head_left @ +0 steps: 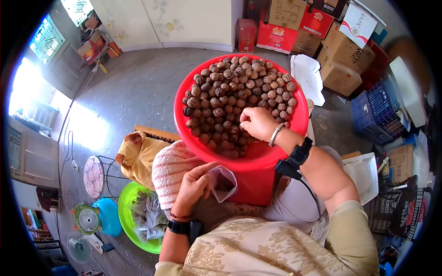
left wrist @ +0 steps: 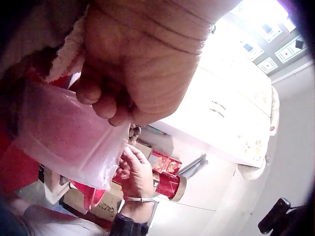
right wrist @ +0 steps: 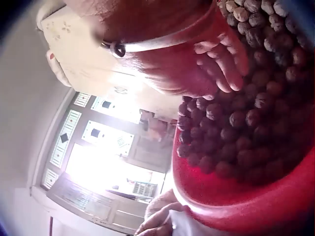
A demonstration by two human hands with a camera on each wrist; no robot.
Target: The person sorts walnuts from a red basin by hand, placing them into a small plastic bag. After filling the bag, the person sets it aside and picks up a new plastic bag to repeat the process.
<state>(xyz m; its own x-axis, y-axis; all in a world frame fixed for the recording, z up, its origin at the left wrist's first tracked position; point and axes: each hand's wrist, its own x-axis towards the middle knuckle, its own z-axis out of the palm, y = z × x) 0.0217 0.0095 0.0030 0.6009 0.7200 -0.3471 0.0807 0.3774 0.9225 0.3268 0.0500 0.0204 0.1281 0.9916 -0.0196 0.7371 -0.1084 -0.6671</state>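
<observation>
A red basin [head_left: 183, 108] full of brown walnuts [head_left: 251, 84] stands in front of the person. At its near rim the left hand [head_left: 191, 189] pinches the edge of a clear plastic bag [left wrist: 74, 132], whose mouth gapes upward. Something dark shows inside the bag in the head view. The right hand [head_left: 261, 124], wearing a bracelet [head_left: 275, 134], reaches over the basin's near right part. In the right wrist view its fingers [right wrist: 224, 69] are loosely bent just over the walnuts, and no nut shows in the palm.
A green basin [head_left: 124, 216] with several filled plastic bags [head_left: 149, 214] sits on the floor at left, beside a blue tub [head_left: 108, 216] and a round stool [head_left: 94, 177]. Cardboard boxes [head_left: 340, 73] and a blue crate [head_left: 375, 112] stand at right, with a white tray [head_left: 361, 177] nearer.
</observation>
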